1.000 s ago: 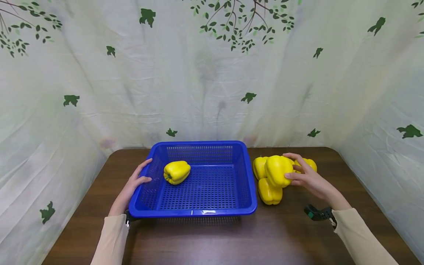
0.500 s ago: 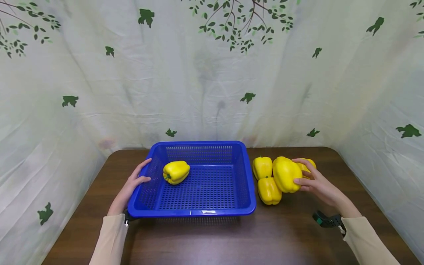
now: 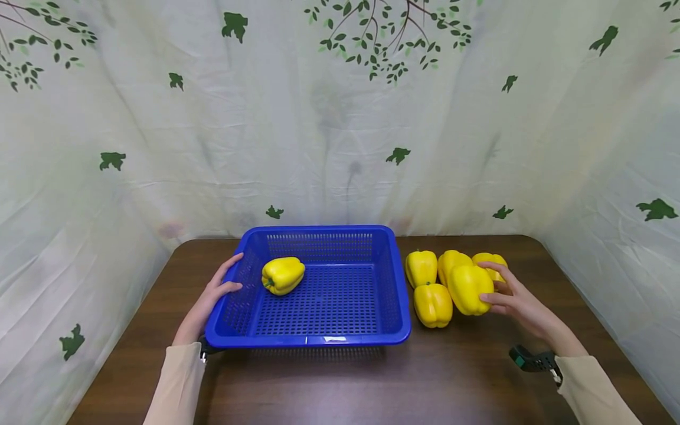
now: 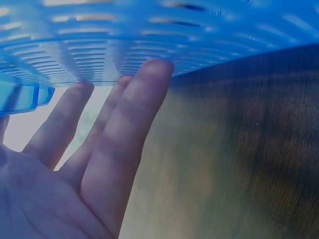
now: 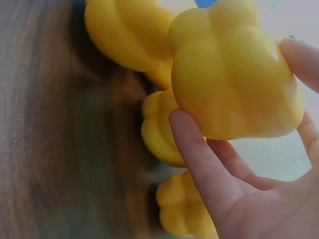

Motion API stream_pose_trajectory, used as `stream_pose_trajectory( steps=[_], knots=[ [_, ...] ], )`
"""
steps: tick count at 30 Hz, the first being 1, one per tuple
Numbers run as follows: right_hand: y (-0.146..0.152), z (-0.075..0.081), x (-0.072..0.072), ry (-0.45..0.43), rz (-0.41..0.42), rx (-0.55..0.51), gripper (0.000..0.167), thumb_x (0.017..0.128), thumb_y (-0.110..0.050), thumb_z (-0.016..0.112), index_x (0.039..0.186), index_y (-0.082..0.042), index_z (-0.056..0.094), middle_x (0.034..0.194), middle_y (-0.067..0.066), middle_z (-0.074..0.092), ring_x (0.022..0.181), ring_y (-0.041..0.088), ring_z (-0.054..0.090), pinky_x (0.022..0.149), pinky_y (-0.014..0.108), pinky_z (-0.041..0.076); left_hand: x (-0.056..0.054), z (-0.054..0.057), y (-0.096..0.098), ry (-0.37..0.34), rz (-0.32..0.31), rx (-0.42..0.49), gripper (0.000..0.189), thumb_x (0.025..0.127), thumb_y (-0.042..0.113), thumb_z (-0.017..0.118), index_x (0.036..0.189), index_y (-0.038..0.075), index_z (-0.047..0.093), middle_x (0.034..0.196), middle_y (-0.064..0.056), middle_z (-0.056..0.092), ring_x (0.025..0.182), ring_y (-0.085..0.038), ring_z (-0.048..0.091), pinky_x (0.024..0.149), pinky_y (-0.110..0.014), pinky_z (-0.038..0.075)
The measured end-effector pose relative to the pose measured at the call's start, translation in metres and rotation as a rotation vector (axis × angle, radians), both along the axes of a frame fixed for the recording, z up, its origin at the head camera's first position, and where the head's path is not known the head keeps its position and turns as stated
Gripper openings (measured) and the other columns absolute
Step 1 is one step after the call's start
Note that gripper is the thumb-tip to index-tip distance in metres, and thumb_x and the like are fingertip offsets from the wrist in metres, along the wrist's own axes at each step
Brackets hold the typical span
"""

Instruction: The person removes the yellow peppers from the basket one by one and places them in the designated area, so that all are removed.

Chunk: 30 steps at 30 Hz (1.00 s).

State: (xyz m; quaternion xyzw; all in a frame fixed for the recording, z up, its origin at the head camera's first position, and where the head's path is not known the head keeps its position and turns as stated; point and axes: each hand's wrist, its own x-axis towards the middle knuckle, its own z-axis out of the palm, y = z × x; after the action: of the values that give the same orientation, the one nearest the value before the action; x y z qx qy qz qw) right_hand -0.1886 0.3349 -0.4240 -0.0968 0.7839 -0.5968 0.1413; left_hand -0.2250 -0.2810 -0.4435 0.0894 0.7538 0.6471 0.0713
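Note:
My right hand holds a yellow bell pepper between thumb and fingers, close over the other peppers on the table. The right wrist view shows this bell pepper large, with fingertips along its sides. At the left of the blue plastic basket, my left hand grips the rim, with thumb and a finger reaching over it. Several fingers of that hand lie along the basket's slotted outer wall in the left wrist view. One yellow bell pepper lies on its side inside the basket, towards the left.
Right of the basket stand several more bell peppers: one at the back left, a front pepper, a middle one and a right one. Beneath is a dark wooden table. A pale leaf-print curtain hangs behind.
My right hand has carried its bell pepper right and slightly towards me, so the back peppers show more. The left hand and the basket stay in place.

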Motion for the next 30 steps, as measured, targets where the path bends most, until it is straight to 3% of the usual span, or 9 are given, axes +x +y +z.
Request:
stream_pose_trajectory(
  steps=[5,13,19,30],
  knots=[
    [0.004,-0.005,0.004,-0.023,-0.019,0.014,0.063,0.095,-0.015,0.057,0.145,-0.024,0.021,0.143,0.033,0.011,0.117,0.043,0.037,0.084,0.032,0.048,-0.002,-0.001,0.000,0.004,0.001,-0.005,0.064,0.096,0.007,0.044,0.153,0.024,0.020,0.154,-0.023,0.013,0.125,-0.028,0.033,0.085,-0.021,0.044],
    [0.007,-0.017,0.011,-0.041,-0.017,0.030,0.066,0.093,-0.015,0.059,0.145,-0.017,0.019,0.143,0.031,0.008,0.121,0.048,0.029,0.085,0.038,0.047,-0.002,-0.002,0.000,0.040,0.001,-0.004,0.064,0.095,0.004,0.044,0.152,0.025,0.024,0.153,-0.024,0.014,0.114,-0.008,0.040,0.085,-0.019,0.043],
    [0.006,-0.024,0.013,-0.058,-0.030,0.052,0.066,0.093,-0.016,0.059,0.144,-0.012,0.018,0.141,0.030,0.015,0.120,0.046,0.032,0.087,0.043,0.045,-0.001,-0.002,0.000,0.025,0.003,0.007,0.064,0.096,0.005,0.044,0.153,0.025,0.023,0.153,-0.024,0.013,0.116,-0.012,0.039,0.085,-0.021,0.043],
    [0.004,-0.031,0.015,-0.054,-0.048,0.071,0.067,0.092,-0.017,0.060,0.144,-0.011,0.018,0.140,0.031,0.017,0.121,0.046,0.032,0.088,0.045,0.044,-0.001,-0.002,0.001,0.037,-0.003,0.022,0.064,0.095,0.004,0.044,0.152,0.023,0.023,0.151,-0.025,0.014,0.114,-0.008,0.041,0.086,-0.020,0.043]
  ],
)
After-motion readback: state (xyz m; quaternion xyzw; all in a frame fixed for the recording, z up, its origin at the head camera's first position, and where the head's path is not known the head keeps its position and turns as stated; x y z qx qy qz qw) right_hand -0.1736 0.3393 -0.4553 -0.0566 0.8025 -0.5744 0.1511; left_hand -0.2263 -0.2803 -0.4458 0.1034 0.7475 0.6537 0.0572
